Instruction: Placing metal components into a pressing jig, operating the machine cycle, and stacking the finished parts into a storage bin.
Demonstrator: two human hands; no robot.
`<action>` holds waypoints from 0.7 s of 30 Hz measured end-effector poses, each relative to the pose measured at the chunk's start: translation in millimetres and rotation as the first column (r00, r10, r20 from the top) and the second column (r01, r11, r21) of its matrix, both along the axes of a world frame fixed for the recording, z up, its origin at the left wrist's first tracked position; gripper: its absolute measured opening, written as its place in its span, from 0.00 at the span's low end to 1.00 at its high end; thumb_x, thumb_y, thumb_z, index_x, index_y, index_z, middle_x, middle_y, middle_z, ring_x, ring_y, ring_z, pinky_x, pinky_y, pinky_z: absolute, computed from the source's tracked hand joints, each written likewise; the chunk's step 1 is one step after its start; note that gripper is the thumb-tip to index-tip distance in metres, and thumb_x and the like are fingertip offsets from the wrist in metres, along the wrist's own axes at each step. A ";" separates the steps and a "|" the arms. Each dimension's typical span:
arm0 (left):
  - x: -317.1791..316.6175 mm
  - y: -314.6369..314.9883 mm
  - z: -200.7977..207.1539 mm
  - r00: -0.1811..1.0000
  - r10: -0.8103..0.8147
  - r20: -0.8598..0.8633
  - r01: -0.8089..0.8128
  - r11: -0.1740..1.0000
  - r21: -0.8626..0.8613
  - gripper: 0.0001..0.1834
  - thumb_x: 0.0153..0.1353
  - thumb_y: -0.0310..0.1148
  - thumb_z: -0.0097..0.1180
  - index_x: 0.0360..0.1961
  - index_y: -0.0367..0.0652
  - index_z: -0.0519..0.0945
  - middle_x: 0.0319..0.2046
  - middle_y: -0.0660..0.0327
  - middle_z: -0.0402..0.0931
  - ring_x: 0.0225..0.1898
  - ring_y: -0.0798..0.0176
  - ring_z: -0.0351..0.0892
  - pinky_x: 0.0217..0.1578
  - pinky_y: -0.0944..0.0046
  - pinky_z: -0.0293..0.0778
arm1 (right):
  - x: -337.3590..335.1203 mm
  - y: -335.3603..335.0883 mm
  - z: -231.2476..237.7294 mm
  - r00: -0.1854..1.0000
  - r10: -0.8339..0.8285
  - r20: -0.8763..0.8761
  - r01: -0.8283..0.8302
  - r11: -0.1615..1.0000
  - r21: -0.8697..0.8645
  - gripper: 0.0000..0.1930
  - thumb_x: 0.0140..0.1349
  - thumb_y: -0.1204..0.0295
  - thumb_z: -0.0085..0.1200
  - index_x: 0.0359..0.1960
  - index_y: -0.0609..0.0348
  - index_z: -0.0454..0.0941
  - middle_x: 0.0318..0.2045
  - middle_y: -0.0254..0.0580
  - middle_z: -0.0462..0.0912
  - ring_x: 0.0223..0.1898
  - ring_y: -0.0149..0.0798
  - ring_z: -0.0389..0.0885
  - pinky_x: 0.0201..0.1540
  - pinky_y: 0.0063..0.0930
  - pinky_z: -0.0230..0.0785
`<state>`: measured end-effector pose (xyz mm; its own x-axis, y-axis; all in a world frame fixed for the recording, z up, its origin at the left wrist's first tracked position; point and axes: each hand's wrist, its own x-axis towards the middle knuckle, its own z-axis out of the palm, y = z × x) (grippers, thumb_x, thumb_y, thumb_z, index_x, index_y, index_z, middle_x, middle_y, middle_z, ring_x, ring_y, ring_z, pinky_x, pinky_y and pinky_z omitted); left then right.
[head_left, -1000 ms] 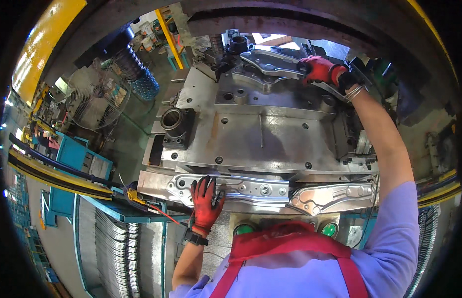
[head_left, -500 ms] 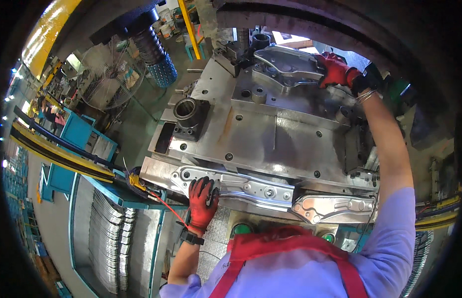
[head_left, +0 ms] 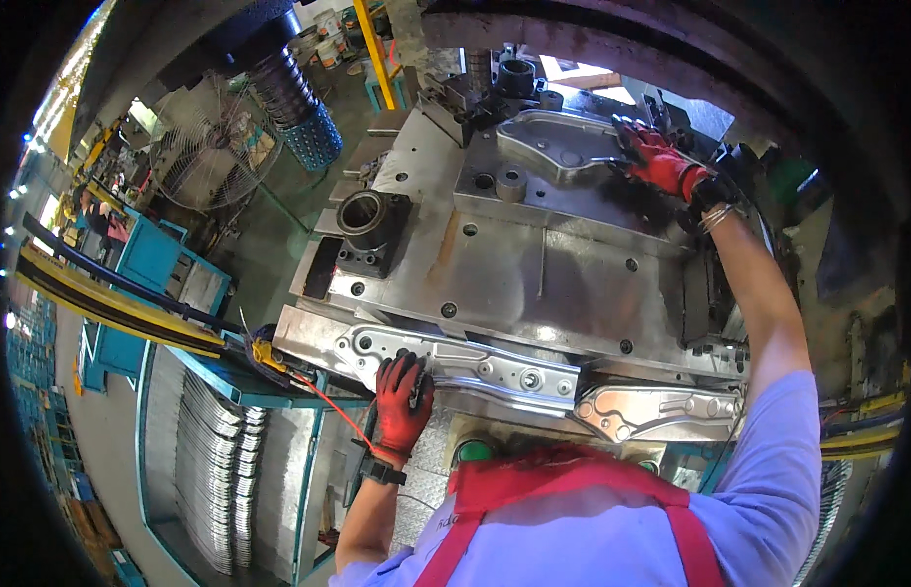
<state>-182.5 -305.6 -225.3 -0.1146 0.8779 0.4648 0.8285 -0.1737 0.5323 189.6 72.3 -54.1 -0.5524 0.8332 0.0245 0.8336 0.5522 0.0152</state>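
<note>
My left hand (head_left: 402, 403), in a red and black glove, grips the near edge of a long stamped metal part (head_left: 504, 377) near its left end. That part lies along the front edge of the press die (head_left: 573, 259). On the raised block at the far side of the die sits another shaped metal panel (head_left: 544, 137), flat. My right hand (head_left: 659, 164), gloved the same way, reaches out to that panel's right end. Its fingers are spread, and I see nothing held in them. A second stamped part (head_left: 661, 411) rests to the right of the first.
A guide bushing (head_left: 365, 217) stands up on the die's left. At lower left, a teal bin (head_left: 147, 489) holds rows of stacked metal parts (head_left: 216, 470). A green button (head_left: 475, 450) sits near my apron. Further left are a fan (head_left: 216, 142) and a spring column (head_left: 309, 132).
The far panel, raised and held by my right hand before, now lies lower on the block. My right hand has let go and its fingers have spread. My left hand has barely moved.
</note>
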 end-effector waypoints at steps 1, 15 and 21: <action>-0.5 -0.9 -0.2 1.000 -0.004 0.017 0.003 1.000 0.007 0.23 0.44 0.25 0.59 0.46 0.42 0.73 0.49 0.52 0.68 0.53 0.47 0.64 0.56 0.48 0.57 | -3.5 -5.2 1.5 1.000 -0.007 -0.026 0.007 1.000 0.009 0.42 0.54 0.50 0.48 0.66 0.46 0.40 0.65 0.51 0.44 0.66 0.53 0.40 0.64 0.46 0.38; 12.4 -71.8 -51.9 0.737 0.292 0.609 -0.239 0.956 -0.169 0.22 0.55 0.24 0.52 0.53 0.37 0.67 0.51 0.54 0.66 0.54 0.59 0.64 0.50 0.65 0.64 | 24.7 -289.5 -18.1 0.771 0.176 -0.612 -0.090 0.982 0.169 0.35 0.47 0.63 0.59 0.58 0.57 0.61 0.59 0.50 0.59 0.62 0.51 0.53 0.64 0.44 0.43; 31.1 -95.2 -95.7 0.384 0.463 0.799 0.282 0.765 -0.579 0.29 0.54 0.27 0.55 0.57 0.40 0.61 0.47 0.58 0.70 0.46 0.65 0.69 0.43 0.69 0.67 | 115.0 -475.3 -200.3 -0.357 -0.527 -0.771 0.504 0.586 -0.634 0.22 0.56 0.81 0.45 0.54 0.62 0.65 0.54 0.54 0.66 0.57 0.48 0.63 0.60 0.33 0.51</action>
